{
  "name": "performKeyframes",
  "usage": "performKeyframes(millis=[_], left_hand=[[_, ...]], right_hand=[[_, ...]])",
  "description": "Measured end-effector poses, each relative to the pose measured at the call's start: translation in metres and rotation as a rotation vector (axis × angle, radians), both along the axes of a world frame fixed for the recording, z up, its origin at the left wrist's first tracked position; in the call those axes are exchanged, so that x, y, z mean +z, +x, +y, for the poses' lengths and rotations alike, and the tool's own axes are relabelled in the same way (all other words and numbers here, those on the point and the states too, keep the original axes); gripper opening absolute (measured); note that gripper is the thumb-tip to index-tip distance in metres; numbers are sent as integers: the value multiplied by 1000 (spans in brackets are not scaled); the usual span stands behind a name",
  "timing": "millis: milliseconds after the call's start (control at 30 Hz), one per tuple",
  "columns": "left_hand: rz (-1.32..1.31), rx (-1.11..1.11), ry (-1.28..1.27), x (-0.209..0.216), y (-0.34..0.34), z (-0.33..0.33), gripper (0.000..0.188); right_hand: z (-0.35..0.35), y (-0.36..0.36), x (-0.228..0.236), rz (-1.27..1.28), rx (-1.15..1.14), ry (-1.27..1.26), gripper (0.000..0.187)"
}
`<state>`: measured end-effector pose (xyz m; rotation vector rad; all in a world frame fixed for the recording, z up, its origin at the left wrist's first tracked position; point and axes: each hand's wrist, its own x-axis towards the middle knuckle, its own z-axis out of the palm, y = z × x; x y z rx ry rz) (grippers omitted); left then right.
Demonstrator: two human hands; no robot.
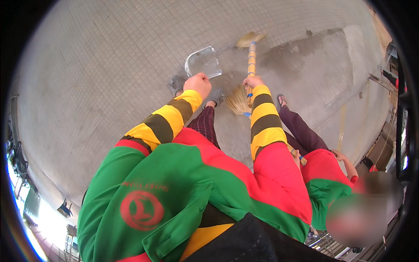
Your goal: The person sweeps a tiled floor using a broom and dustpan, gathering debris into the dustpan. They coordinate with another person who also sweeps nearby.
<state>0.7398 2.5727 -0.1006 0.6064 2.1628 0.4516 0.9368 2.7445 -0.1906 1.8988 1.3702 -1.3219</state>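
My left hand (198,84) is closed on the handle of a grey metal dustpan (201,61) that rests on the tiled pavement ahead of my feet. My right hand (253,81) grips the yellow striped handle of a straw broom (252,52), whose bristle head (250,39) touches the ground just right of the dustpan. Both my sleeves are yellow with dark bands. A second straw broom head (238,101) lies below my right hand; its handle runs down to the right.
A person in a red and green top (325,177) stands close at my right, one sandalled foot (281,100) on the pavement. A patch of smooth concrete (323,65) lies to the right. Stalls and clutter line the right edge.
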Motion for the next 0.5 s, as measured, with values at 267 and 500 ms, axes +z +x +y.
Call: performKeyframes(millis=[267, 500], left_hand=[[19, 5, 24, -7, -17, 2, 18], [-23, 8, -32, -4, -17, 1, 19]], right_hand=[[-128, 20, 32, -73, 549, -256, 38], [-175, 68, 144, 84, 251, -227, 46]])
